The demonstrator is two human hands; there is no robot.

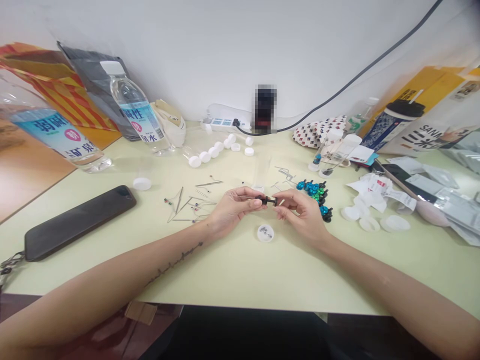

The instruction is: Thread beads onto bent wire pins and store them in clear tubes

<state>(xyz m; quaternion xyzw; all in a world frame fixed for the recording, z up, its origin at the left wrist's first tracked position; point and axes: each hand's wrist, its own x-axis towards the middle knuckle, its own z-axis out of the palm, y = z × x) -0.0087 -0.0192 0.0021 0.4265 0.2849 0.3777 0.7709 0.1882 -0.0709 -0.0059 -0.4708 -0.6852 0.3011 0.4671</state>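
Nearest, a white bottle cap [265,233] sits on the table [240,272] just short of the hands, with small pieces inside. The left hand [232,210] and right hand [302,215] are both closed on a small black part [267,201], which lies crosswise between them, one end in each grip; fingers partly hide it, so its exact form is unclear. Blue and green knobbed pieces [314,192] lie just beyond the right hand, and thin metal pins [191,207] lie left of the left hand.

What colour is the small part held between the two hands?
The small part is black, as the head view shows.
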